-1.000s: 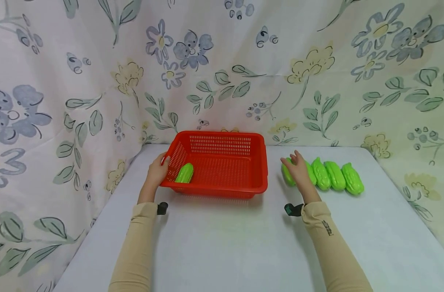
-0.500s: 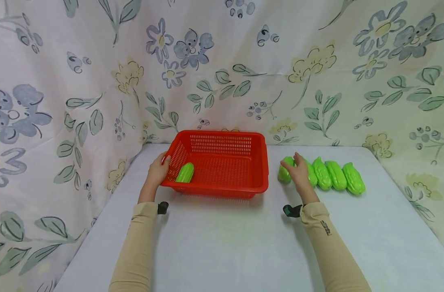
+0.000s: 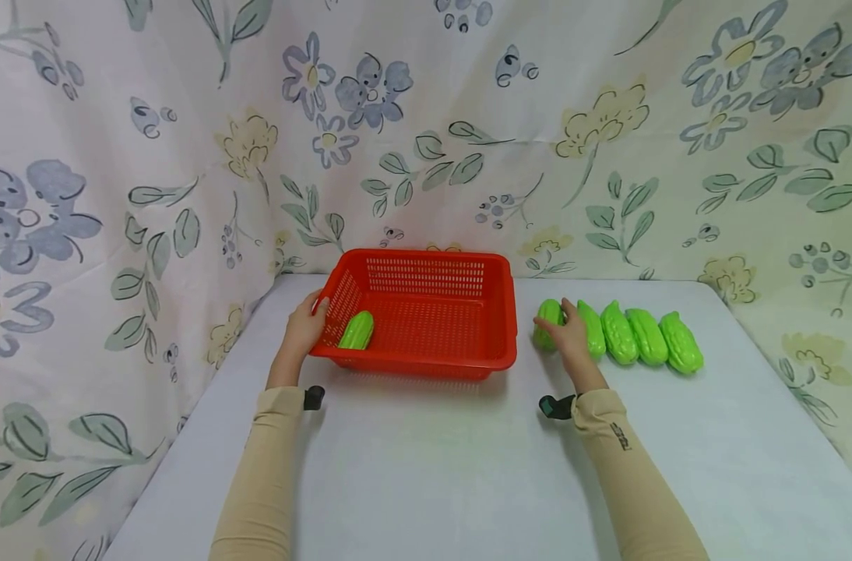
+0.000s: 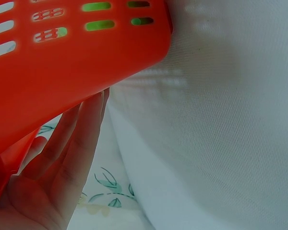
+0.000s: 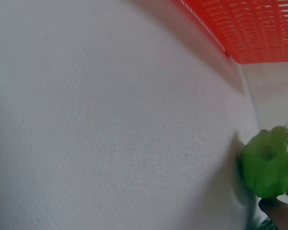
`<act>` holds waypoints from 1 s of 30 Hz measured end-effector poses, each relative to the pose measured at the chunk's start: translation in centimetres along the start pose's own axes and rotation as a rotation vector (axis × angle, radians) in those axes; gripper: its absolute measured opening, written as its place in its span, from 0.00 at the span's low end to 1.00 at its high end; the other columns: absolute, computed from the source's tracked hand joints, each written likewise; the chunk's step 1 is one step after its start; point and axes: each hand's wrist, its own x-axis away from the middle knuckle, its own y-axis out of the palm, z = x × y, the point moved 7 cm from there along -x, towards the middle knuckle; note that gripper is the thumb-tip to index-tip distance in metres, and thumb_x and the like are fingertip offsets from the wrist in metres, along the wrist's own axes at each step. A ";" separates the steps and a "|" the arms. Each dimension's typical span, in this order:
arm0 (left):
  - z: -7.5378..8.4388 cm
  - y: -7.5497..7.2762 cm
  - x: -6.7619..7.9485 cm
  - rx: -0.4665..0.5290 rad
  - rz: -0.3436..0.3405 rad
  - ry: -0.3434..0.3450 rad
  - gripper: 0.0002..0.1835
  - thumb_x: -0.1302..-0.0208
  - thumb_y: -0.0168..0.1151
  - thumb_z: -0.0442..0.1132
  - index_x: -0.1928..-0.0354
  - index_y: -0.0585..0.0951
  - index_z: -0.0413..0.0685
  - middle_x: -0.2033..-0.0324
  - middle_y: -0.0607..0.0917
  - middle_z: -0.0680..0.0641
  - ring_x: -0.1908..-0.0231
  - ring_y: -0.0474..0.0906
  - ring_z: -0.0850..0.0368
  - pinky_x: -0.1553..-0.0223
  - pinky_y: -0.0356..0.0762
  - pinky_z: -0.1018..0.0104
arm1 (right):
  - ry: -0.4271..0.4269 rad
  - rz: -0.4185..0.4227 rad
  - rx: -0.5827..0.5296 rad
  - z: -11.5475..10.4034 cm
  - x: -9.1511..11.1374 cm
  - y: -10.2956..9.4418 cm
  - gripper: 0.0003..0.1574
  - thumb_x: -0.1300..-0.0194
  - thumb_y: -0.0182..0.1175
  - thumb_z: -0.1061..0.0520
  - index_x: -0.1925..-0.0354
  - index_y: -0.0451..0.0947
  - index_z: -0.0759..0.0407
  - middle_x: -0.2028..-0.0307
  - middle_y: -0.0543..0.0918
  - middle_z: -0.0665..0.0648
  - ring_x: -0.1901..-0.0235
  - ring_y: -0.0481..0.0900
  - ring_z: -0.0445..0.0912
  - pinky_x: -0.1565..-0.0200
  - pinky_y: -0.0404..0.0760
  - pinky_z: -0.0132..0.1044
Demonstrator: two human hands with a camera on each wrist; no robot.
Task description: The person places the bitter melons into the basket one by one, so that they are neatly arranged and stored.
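Note:
My left hand [image 3: 303, 327] grips the left rim of a red plastic basket [image 3: 426, 364], thumb over the edge; in the left wrist view, the fingers [image 4: 79, 143] lie along its outer wall. The basket's left end is slightly raised. One shiny green bitter melon [image 3: 357, 331] lies inside, at the left. Right of the basket, my right hand [image 3: 573, 339] pinches another bitter melon [image 3: 548, 326] between thumb and fingers. In the right wrist view, the lobed end of this melon [image 5: 270, 163] shows, with the hand mostly cut off.
Several more bitter melons [image 3: 618, 333] lie side by side to the right of my right hand. The white table [image 3: 426, 467] reaches back to a floral curtain [image 3: 426, 140], which also hangs along both sides.
My right hand has moved slightly left and closed in on the leftmost melon, which now lies farther from its neighbours. The left hand and basket keep their place.

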 end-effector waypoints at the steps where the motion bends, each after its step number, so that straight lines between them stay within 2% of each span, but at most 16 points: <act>1: 0.0 0.0 0.0 -0.002 0.001 0.002 0.30 0.22 0.37 0.52 0.24 0.54 0.48 0.29 0.64 0.35 0.42 0.68 0.40 0.37 0.66 0.41 | 0.009 -0.001 0.004 0.1 0.0 0.1 0.53 0.31 0.58 0.57 0.23 0.37 0.61 0.23 0.43 0.65 0.23 0.42 0.59 0.25 0.49 0.50; 15: 0.0 -0.1 -0.1 -0.019 0.011 0.024 0.30 0.22 0.37 0.51 0.24 0.55 0.47 0.30 0.64 0.34 0.40 0.69 0.39 0.37 0.65 0.40 | 0.006 0.002 0.012 0.6 -0.2 0.1 0.53 0.33 0.58 0.60 0.22 0.37 0.59 0.23 0.42 0.64 0.23 0.41 0.59 0.25 0.48 0.51; 24: 0.1 0.0 -0.1 -0.016 0.006 0.021 0.30 0.22 0.37 0.51 0.24 0.54 0.47 0.29 0.63 0.35 0.39 0.67 0.39 0.36 0.64 0.40 | 0.013 -0.021 -0.024 0.0 0.3 -0.1 0.52 0.32 0.58 0.57 0.22 0.38 0.58 0.22 0.43 0.61 0.23 0.40 0.57 0.25 0.47 0.50; 30: 0.7 -0.3 0.5 -0.019 0.022 0.036 0.31 0.23 0.38 0.54 0.25 0.57 0.47 0.31 0.66 0.34 0.43 0.69 0.40 0.38 0.68 0.40 | 0.008 -0.030 -0.048 -1.0 0.7 -0.4 0.52 0.31 0.58 0.55 0.22 0.38 0.56 0.22 0.43 0.59 0.23 0.41 0.55 0.25 0.47 0.50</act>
